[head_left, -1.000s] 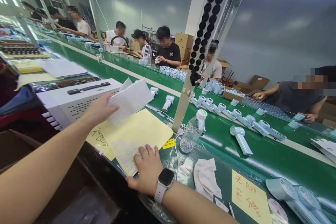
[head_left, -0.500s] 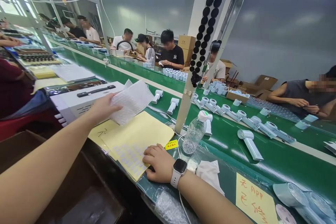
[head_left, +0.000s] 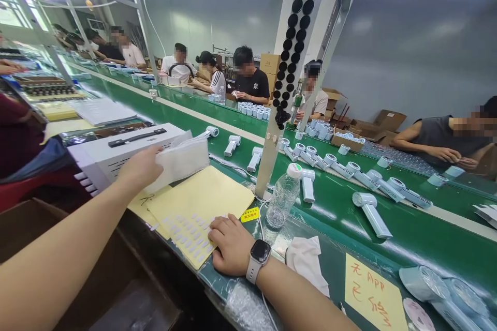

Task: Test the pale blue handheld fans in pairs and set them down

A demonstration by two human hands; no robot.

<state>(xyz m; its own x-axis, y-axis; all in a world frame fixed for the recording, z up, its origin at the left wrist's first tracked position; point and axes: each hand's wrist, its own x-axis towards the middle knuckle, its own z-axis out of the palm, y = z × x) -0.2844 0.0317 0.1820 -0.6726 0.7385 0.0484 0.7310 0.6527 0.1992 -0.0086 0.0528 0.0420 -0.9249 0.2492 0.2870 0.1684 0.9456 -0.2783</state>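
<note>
My left hand (head_left: 142, 168) is closed on a white bubble-wrap sheet (head_left: 182, 161), its fingers wrapped round the near edge. The sheet is raised over the far side of a yellow paper (head_left: 217, 194), close to a white box with a black handle (head_left: 120, 147). Small pale stickers sit in rows along the paper's near part. Over that paper's right corner lies my right hand (head_left: 232, 243), palm down with fingers lightly bent, holding nothing that I can see. A watch (head_left: 259, 252) is on its wrist.
A plastic bottle (head_left: 284, 196) stands beside a slanted metal post (head_left: 279, 114). Light-blue handheld fans (head_left: 373, 214) lie along the green conveyor (head_left: 334, 248). A crumpled tissue (head_left: 308, 264) and a handwritten yellow note (head_left: 373, 289) are at right. Several people sit across the line.
My left hand has lowered and moved slightly left with the bubble-wrap sheet, which now hangs nearer the white box. My right hand stays on the yellow paper.
</note>
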